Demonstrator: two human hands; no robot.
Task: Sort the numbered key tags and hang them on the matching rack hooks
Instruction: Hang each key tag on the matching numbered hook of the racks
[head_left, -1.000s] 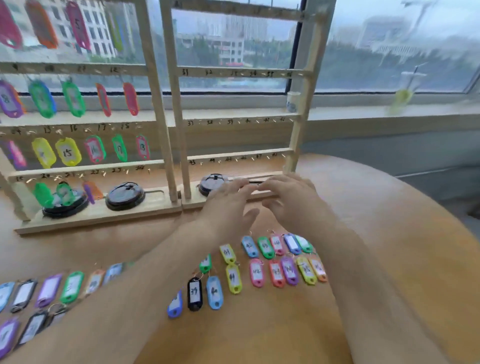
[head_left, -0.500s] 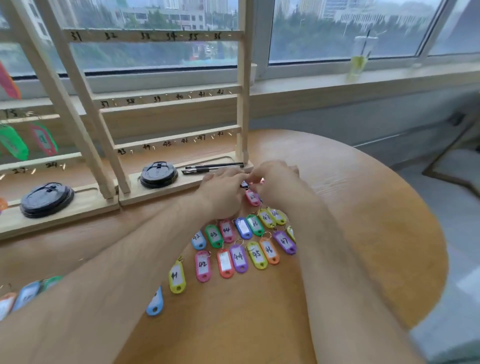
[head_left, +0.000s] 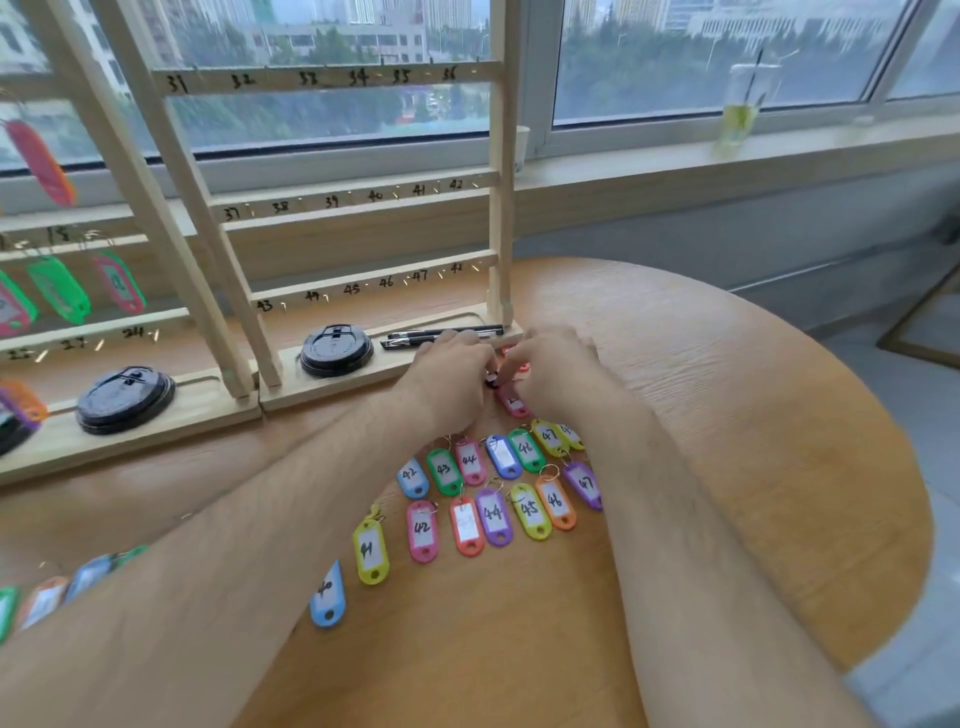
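Left hand (head_left: 452, 382), right hand (head_left: 563, 374): still knuckle to knuckle at the right end of the rack base, as half a second ago. A second ago, spread loose above the rows. Fingers of both curled inward over a small cluster. Grip hidden behind the backs of the hands: cannot tell whether pinching or merely touching.

Cluster between the hands: pink key tag (head_left: 514, 404) flat on the table (head_left: 753, 441), same spot as before. Small black piece (head_left: 491, 382) at its 11 o'clock. Red tag (head_left: 511, 357) at its 12 o'clock, partly covered.

Two rows of key tags (head_left: 492, 512), numbered 42 to 47, at 6 o'clock of the hands, unmoved. Right end overlapped by the right forearm.

Yellow tag 41 (head_left: 370, 551) and blue tag 40 (head_left: 327, 597) trailing toward 7 o'clock, the blue one against the left forearm.

Right rack (head_left: 332, 78) at 11 o'clock, bars numbered 31 to 48. On its base, black cup lid (head_left: 336, 349) and two pens (head_left: 441, 334), the pens touching the left knuckles.

Left rack (head_left: 104, 326) at 9 o'clock, with hung tags (head_left: 58, 290) and a second lid (head_left: 124, 397).

Drink cup (head_left: 740, 111) on the sill at 1 o'clock.
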